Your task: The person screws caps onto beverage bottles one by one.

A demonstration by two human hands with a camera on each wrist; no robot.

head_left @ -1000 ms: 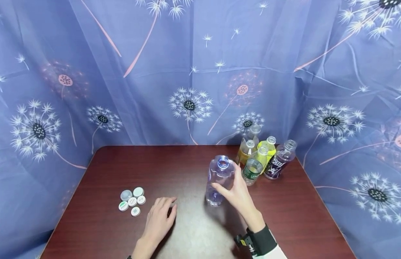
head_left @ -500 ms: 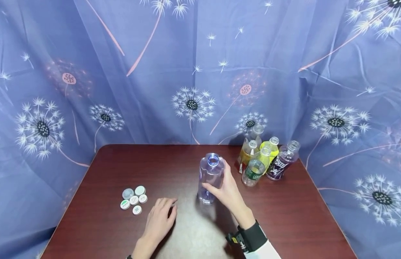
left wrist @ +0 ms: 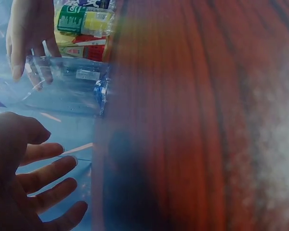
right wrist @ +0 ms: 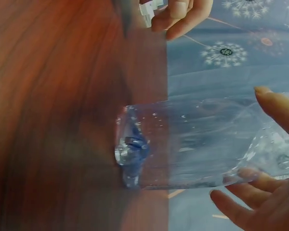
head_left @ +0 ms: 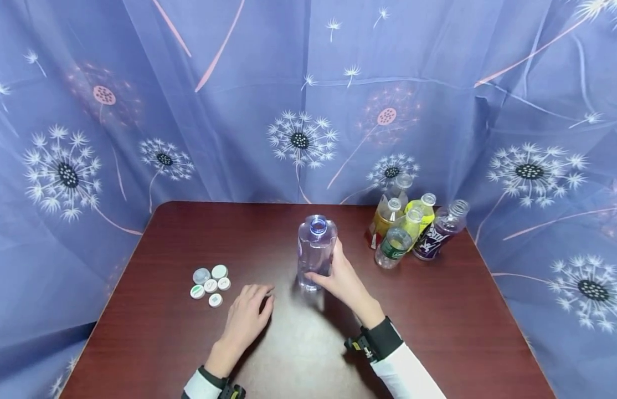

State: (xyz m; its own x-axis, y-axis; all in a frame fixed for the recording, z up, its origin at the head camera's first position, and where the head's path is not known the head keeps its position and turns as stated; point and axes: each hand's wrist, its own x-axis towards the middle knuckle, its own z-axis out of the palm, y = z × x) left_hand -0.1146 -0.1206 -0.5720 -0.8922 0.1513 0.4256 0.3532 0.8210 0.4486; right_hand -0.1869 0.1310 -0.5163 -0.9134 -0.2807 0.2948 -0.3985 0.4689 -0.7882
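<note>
In the head view my right hand (head_left: pixel 344 277) grips a clear, bluish plastic bottle (head_left: pixel 315 249) near the middle of the table. The bottle is upright and uncapped, its base close over the tabletop. From the right wrist, the thumb and fingers (right wrist: pixel 279 108) show on opposite sides of the bottle (right wrist: pixel 197 144). My left hand (head_left: pixel 248 313) stays low over the table, left of the bottle, with relaxed fingers and nothing held. Its fingers (left wrist: pixel 48 173) are spread in the left wrist view. Several bottle caps (head_left: pixel 210 286) lie just left of that hand.
At the back right stands a cluster of uncapped bottles: a green-labelled one (head_left: pixel 392 247), a purple one (head_left: pixel 438 233), a yellow one (head_left: pixel 424 213) and others. A blue dandelion-print curtain (head_left: pixel 238 138) hangs behind the dark red table (head_left: pixel 154 332).
My right hand has carried the bottle leftward, away from the bottle cluster and nearer the left hand. The left hand has hardly moved. The head view has tilted slightly.
</note>
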